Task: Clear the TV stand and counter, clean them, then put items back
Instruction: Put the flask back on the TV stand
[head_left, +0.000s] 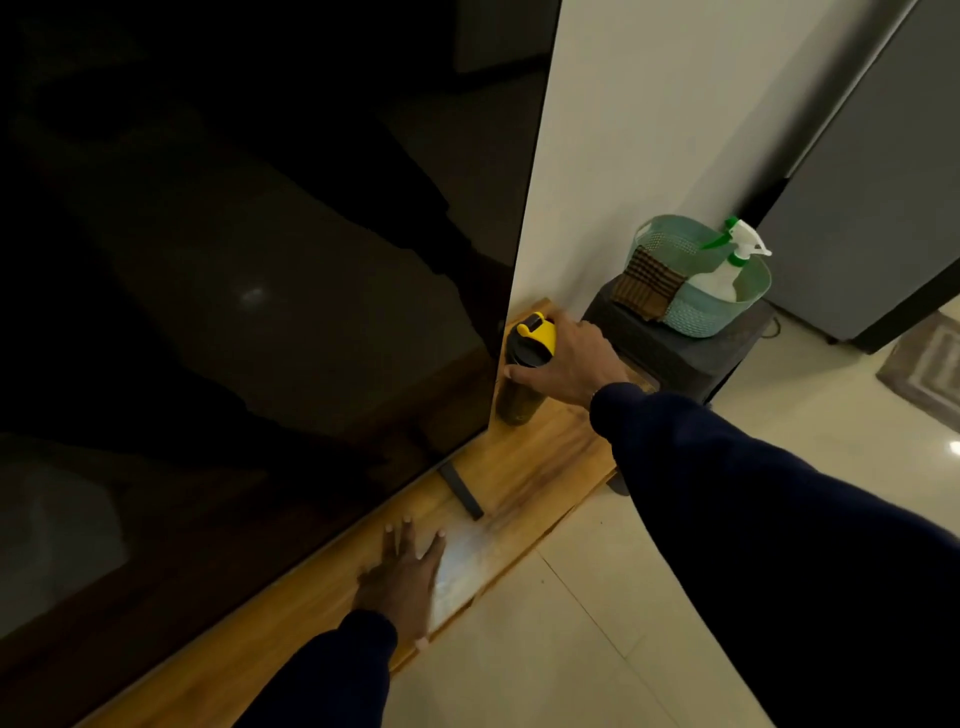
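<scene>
Right now my right hand (569, 364) is wrapped around the bottle (524, 371), a dark shaker with a yellow and black lid, standing upright at the centre right of the frame. My thumb lies across its near side just under the lid and the other fingers curl round the far side, out of sight. The bottle rests on the wooden TV stand (524, 478), tucked right beside the edge of the big dark TV (249, 291) and close to the white wall (623, 156). Its long axis runs straight up, so I judge the lift should go upward and toward me, away from the screen edge it nearly touches.

My left hand (402, 577) lies flat, fingers spread and straight, on the stand at the lower middle of the frame, holding nothing and well apart from the bottle. The right is plainly the hand for this one.

To the right, a mint basket (698, 317) sits on a dark stool (670, 353), holding a spray bottle (727, 265) with a checked cloth (647, 283) draped over its rim.

No label or writing on the bottle is readable from here
</scene>
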